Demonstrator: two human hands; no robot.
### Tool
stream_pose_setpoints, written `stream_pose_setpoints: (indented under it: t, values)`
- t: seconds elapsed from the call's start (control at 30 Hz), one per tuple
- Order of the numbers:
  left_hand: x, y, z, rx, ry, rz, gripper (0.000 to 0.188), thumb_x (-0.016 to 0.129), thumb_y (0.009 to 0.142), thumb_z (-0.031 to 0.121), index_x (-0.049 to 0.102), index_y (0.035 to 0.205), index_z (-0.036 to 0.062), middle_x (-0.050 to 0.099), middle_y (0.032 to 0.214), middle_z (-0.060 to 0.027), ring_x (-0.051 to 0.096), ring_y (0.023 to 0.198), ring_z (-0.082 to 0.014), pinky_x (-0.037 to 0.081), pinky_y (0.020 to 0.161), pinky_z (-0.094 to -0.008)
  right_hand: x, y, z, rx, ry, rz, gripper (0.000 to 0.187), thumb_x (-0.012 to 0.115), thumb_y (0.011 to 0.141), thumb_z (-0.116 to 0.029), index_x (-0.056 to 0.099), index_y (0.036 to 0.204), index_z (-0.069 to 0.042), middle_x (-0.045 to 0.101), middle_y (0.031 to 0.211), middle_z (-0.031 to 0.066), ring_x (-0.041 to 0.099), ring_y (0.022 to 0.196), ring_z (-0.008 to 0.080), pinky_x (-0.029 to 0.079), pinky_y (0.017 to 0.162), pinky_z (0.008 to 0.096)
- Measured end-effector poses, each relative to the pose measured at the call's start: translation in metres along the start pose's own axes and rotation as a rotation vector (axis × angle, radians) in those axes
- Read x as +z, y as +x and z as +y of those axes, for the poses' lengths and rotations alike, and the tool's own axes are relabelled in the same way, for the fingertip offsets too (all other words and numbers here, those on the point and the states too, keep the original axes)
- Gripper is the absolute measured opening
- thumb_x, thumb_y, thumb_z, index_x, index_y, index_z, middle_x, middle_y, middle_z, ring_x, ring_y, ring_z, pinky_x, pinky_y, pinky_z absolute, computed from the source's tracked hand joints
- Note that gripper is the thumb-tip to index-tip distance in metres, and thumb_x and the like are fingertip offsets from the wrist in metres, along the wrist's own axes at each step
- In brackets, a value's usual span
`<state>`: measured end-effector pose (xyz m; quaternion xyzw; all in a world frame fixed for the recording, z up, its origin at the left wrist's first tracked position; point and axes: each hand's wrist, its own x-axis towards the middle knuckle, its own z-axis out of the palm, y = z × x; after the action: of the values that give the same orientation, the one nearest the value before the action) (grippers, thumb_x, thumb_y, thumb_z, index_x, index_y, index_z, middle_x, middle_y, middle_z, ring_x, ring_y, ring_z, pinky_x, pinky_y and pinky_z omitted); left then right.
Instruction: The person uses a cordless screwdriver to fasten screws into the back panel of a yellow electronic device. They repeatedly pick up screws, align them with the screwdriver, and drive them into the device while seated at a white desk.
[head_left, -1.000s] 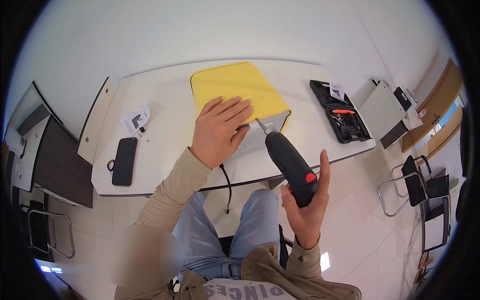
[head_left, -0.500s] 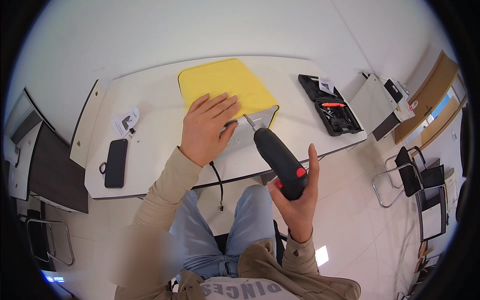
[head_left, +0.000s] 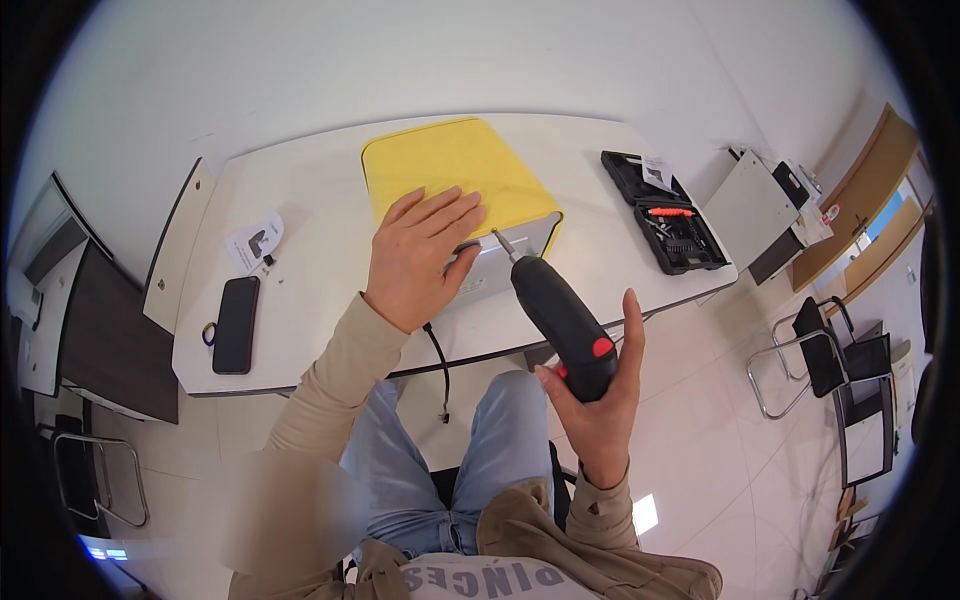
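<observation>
My left hand [head_left: 418, 255] lies on a box-shaped device with a yellow cover [head_left: 450, 165] and a grey near side [head_left: 490, 272]. Its fingers are stretched flat over the yellow top, and the thumb reaches down at the near edge. A black cordless screwdriver [head_left: 560, 320] with red accents is held at its rear end by my right hand [head_left: 605, 410]. The screwdriver's silver bit [head_left: 503, 243] points up at the near upper edge of the device, just right of my left hand. Whether the bit sits in a screw is too small to tell. A black cable [head_left: 438, 360] hangs from the device over the table's front edge.
The white table [head_left: 320, 300] also bears an open black tool case [head_left: 668, 225] with bits at the right. On the left are a black phone [head_left: 236, 325], a small roll [head_left: 209, 334], a printed sheet [head_left: 255, 243] and a small black piece [head_left: 268, 260]. Chairs [head_left: 820, 345] stand beyond the table.
The whole view has shifted very slightly. Both hands, the screwdriver and the yellow-covered device keep the same places relative to one another.
</observation>
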<state>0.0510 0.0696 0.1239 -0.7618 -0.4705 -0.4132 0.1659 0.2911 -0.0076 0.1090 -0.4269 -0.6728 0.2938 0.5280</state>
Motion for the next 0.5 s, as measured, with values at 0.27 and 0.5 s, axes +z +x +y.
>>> stream_pose_setpoints:
  t: [0.27,0.5]
  values:
    - [0.0006,-0.0008,-0.0011,-0.001,0.001,0.000,0.039,0.075,0.082,0.011,0.070,0.120,0.0097,0.068,0.128,-0.0060,0.061,0.124,-0.0264,0.042,0.108,-0.0465,0.0028,-0.0025,-0.0085,0.014,-0.052,0.014,0.103,0.078,0.073,0.008,0.020,0.157,-0.003,0.049,0.142,0.0164,0.065,0.090,0.0177,0.056,0.076,0.0292]
    - [-0.0002,-0.0004,-0.0015,0.001,0.003,0.001,0.039,0.075,0.082,0.012,0.070,0.121,0.0097,0.068,0.128,-0.0062,0.061,0.124,-0.0265,0.042,0.108,-0.0465,0.0069,-0.0017,0.0000,-0.103,-0.114,0.032,0.100,0.080,0.076,0.002,0.021,0.157,-0.001,0.067,0.089,0.0132,0.065,0.073,0.0169,0.050,0.064,0.0272]
